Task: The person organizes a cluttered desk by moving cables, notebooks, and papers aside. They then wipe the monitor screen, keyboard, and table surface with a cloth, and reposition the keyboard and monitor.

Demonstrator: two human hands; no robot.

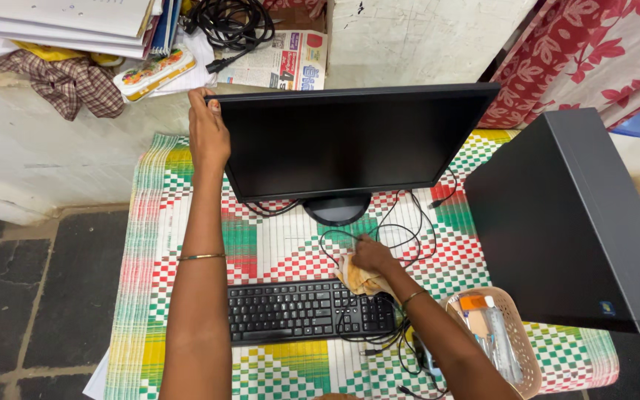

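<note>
Left hand grasps the upper left corner of the monitor, standing crosswise at the mat's far edge, while the nearer right hand, clenched on a cloth, rests below its stand beside the keyboard.

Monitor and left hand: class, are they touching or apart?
Touching. The head view shows the left hand gripping the top left corner of the monitor.
</note>
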